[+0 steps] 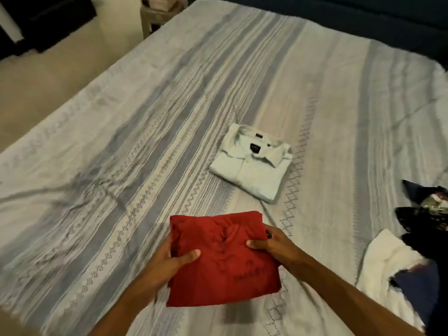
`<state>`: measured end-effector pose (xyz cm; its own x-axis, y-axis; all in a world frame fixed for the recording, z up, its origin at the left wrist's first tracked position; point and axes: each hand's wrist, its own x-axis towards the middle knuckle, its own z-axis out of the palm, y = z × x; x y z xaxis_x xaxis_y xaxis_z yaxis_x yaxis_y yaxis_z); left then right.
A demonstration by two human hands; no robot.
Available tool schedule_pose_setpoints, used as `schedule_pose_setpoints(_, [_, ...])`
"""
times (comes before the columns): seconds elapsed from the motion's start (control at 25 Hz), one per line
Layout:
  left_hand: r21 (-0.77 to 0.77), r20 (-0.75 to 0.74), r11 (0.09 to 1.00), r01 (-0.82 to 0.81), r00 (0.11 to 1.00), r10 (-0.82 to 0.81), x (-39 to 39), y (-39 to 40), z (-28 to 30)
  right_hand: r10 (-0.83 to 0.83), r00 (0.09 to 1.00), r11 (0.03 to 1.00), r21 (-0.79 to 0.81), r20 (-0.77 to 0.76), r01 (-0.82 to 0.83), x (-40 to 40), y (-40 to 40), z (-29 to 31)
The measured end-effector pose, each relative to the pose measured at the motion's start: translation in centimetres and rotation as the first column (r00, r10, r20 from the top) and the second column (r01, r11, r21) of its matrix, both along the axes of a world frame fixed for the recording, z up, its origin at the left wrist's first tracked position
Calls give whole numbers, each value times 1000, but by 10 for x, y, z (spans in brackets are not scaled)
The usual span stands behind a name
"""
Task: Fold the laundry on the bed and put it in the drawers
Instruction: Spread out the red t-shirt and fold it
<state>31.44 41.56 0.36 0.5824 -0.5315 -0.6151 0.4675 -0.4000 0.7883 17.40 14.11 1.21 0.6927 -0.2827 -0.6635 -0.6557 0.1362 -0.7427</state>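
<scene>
A folded red shirt [218, 258] is held just above the near part of the bed. My left hand [169, 260] grips its left edge, thumb on top and fingers underneath. My right hand [274, 246] grips its right edge the same way. Beyond it a folded white collared shirt [252, 166] lies flat on the striped bedspread [121, 154]. At the right edge sits a heap of unfolded laundry: a white garment [388, 267], a dark floral piece [426, 209] and a navy piece [417, 287].
A small bedside table [155, 18] with stacked items stands past the bed's far left corner. Beige floor [48, 69] runs along the bed's left side, with dark furniture [43, 18] at the top left. A dark headboard or cover [363, 15] borders the far edge.
</scene>
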Motion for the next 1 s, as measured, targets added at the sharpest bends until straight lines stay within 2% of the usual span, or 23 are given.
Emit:
schedule_pose_setpoints(0.16, [-16, 28, 996, 86, 996, -86, 49, -63, 29, -231, 970, 971, -52, 70, 235, -1, -41, 19])
schedule_pose_setpoints(0.36, [-5, 66, 974, 227, 972, -226, 66, -176, 42, -389, 909, 902, -137, 150, 408, -11, -112, 30])
schedule_pose_setpoints(0.48, [2, 115, 953, 303, 947, -301, 67, -268, 41, -471, 864, 837, -221, 177, 501, -19, -175, 37])
schedule_pose_setpoints(0.68, [-12, 132, 946, 323, 939, -318, 80, -439, 54, -587, 783, 722, -306, 206, 621, -16, -309, 49])
schedule_pose_setpoints(0.88, [-56, 150, 938, 342, 932, -330, 103, -596, 50, -602, 773, 645, -448, 201, 619, -5, -446, 72])
schedule_pose_setpoints(0.92, [-48, 141, 941, 335, 935, -325, 109, -614, 40, -611, 777, 618, -522, 151, 587, -4, -465, 65])
schedule_pose_setpoints(1.0, [41, 116, 946, 322, 939, -325, 123, -629, 15, -634, 770, 554, -740, -78, 381, -3, -479, 38])
